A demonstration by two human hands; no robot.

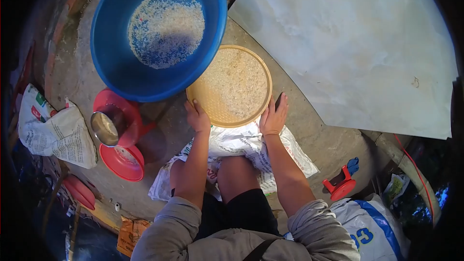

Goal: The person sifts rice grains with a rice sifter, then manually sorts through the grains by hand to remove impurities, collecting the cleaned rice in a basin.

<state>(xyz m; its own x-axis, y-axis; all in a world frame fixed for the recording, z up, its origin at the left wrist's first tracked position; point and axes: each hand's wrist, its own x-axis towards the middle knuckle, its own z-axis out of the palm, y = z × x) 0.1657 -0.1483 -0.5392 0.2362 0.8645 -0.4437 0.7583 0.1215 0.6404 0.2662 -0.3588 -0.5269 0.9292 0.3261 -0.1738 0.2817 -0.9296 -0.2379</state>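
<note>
A round yellow winnowing tray (209, 97) with a raised rim and a woven-looking pattern is held out over my knees. Pale grains like rice (241, 79) lie spread over much of it, thinner at the left side. My left hand (198, 117) grips the lower left rim. At the lower right rim, my right hand (274, 115) holds the edge, its fingers stretched along the outside; what is under the tray is hidden. A big blue basin (108, 48) stands just beyond the tray, at upper left, with more pale grains (169, 26) on its bottom.
At left are a red plastic stool (131, 125), a metal bowl (105, 128), a red basin (130, 169) and a white sack (67, 135). White sacking (290, 164) lies under my legs. A large pale sheet (353, 53) covers the upper right; a small red object (340, 186) lies at lower right.
</note>
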